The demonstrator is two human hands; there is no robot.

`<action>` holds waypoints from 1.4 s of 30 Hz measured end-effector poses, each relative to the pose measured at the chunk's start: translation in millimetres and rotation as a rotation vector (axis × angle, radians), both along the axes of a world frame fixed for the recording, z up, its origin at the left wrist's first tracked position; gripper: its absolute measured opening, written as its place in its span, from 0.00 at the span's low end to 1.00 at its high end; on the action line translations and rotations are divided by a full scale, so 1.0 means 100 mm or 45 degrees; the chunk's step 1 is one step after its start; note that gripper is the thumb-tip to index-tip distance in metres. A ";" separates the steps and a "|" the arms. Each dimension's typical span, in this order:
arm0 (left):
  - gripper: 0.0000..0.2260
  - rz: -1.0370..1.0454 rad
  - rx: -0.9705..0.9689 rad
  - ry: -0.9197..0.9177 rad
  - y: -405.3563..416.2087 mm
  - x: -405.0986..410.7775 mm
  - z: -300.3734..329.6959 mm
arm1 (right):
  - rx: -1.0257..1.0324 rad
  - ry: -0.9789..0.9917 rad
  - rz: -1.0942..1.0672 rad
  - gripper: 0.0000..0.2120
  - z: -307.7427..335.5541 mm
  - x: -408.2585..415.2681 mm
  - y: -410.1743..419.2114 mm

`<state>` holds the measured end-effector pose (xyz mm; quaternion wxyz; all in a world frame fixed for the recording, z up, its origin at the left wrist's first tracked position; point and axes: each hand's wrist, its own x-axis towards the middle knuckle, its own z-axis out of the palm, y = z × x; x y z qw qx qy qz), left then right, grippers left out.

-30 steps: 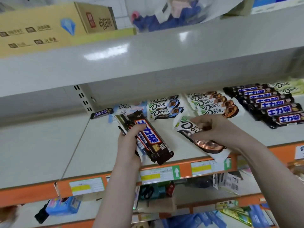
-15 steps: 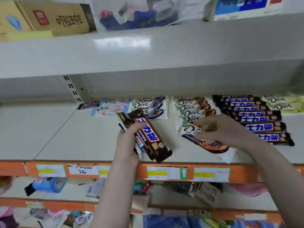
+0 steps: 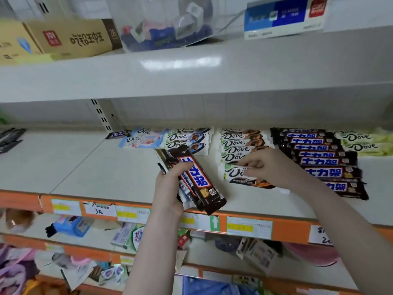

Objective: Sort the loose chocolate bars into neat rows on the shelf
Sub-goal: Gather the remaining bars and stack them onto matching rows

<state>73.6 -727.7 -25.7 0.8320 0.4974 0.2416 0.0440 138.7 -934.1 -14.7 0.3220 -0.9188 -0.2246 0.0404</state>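
Note:
My left hand (image 3: 170, 188) grips a stack of dark Snickers bars (image 3: 197, 182) above the front of the white shelf (image 3: 85, 167). My right hand (image 3: 270, 167) pinches a white Dove bar (image 3: 236, 174) lying flat at the near end of a row of white-and-brown Dove bars (image 3: 240, 143). To the right lies a long row of Snickers bars (image 3: 323, 162), then green Dove bars (image 3: 361, 141). Left of the middle are blue-and-white Dove bars (image 3: 187, 138), pale blue Dove bars (image 3: 142, 139) and one lone Snickers bar (image 3: 118, 134).
An upper shelf (image 3: 191, 77) overhangs, holding cardboard boxes (image 3: 74, 37) and a clear bag (image 3: 165, 24). The orange shelf edge (image 3: 287, 228) carries price labels. Lower shelves hold mixed goods. Dark packets (image 3: 10, 139) lie at the far left.
My right hand has lowered the white Dove bar onto the shelf at the near end of its row. The left hand keeps its stack; the view has shifted slightly left.

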 end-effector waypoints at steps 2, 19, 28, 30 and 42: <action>0.22 0.002 0.003 -0.011 0.02 0.01 0.01 | -0.024 -0.018 -0.019 0.14 -0.05 0.05 0.01; 0.21 -0.052 0.005 0.000 0.09 0.11 -0.03 | -0.137 -0.206 -0.050 0.19 -0.28 0.07 -0.03; 0.19 -0.080 0.009 0.037 0.09 0.15 -0.01 | -0.200 -0.298 -0.092 0.21 -0.32 0.10 -0.06; 0.19 -0.087 0.006 0.045 0.09 0.15 0.00 | -0.204 -0.323 -0.085 0.21 -0.32 0.11 -0.08; 0.16 -0.138 0.055 -0.002 0.11 0.18 -0.01 | 0.053 -0.368 -0.270 0.15 -0.21 -0.12 0.10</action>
